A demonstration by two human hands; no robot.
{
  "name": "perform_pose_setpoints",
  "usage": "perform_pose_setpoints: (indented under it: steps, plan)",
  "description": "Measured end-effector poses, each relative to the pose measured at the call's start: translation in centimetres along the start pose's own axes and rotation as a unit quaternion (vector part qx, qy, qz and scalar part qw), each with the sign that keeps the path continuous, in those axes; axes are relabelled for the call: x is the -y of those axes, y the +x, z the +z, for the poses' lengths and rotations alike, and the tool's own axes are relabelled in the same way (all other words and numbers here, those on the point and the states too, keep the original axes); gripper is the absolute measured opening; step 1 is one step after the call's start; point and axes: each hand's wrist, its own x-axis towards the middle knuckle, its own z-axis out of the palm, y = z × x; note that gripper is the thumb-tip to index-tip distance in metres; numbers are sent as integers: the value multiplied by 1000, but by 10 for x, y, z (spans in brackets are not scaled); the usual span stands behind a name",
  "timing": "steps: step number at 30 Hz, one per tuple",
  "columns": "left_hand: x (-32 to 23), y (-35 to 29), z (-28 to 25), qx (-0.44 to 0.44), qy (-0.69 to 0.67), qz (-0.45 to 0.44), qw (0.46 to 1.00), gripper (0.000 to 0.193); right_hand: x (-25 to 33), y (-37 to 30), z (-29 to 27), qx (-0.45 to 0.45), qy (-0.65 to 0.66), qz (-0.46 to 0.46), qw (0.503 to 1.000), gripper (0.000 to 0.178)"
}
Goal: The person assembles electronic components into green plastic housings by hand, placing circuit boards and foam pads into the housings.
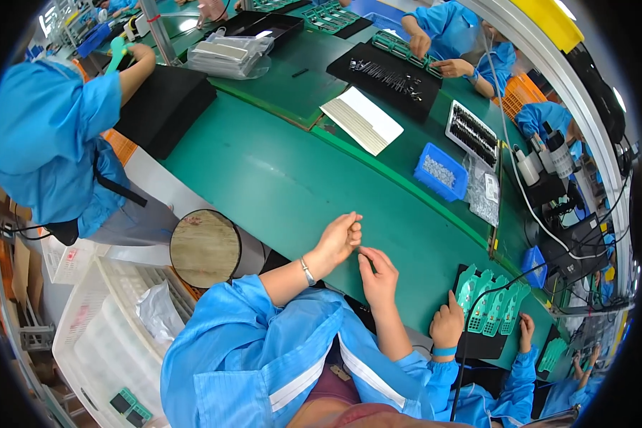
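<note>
Over the near edge of the green table (285,192), my two hands are close together. My left hand (339,242) has its fingers curled in, a bracelet on its wrist; anything inside it is hidden. Just to its right, my right hand (379,274) is raised with thumb and fingertips drawn together beside the left hand's lower edge. Whatever it pinches, if anything, is too small to make out. The table beneath and beyond both hands is bare green surface.
At right, a co-worker's hand (446,324) touches green plastic frames (488,303) on a black mat. A blue bin (441,171) of small parts and white card strips (362,121) lie beyond. At left are a round stool (205,248), white crate (103,342) and standing person (50,143).
</note>
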Motion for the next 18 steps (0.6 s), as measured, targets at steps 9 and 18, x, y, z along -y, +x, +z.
perform_pose_setpoints:
  steps: [9,18]
  plan:
    - [10,1,16,-31,-3,50,998,23,10,35,16,20,-116,-67,991,9]
    - [-6,9,10,9,-57,45,997,30,6,44,5,-26,3,-30,999,13]
